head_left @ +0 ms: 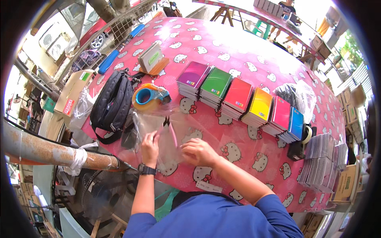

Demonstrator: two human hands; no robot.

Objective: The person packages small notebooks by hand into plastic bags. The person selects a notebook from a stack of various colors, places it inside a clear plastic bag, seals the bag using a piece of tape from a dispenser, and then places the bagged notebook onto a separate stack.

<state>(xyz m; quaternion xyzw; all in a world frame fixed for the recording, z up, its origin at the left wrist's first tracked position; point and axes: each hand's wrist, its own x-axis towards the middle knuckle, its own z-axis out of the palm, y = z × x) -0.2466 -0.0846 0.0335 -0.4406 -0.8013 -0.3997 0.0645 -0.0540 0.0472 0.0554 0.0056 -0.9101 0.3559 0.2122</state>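
Clear plastic bags [168, 158] lie on the table in front of me, spread between my hands. The bent fingers of my left hand [149, 147] are closed at the left edge of the plastic, near one handle of the pliers. Those pliers [173, 135] have pink handles and dark jaws that point away from me, and they lie on the plastic. At the right side of the plastic, my right hand [199, 152] has its fingers curled together; anything pinched there is too small to make out. A blue and orange tape roll [147, 96] sits beyond my left hand.
Spiral notebooks in several colours stand in a row of stacks [236, 93]. Right of them are a black tape dispenser [297, 148] and wrapped notebook stacks [319, 162]. A black backpack [113, 103] lies at the left, below a small sign on a wooden stand [156, 68]. A rusty pipe [51, 154] borders the table.
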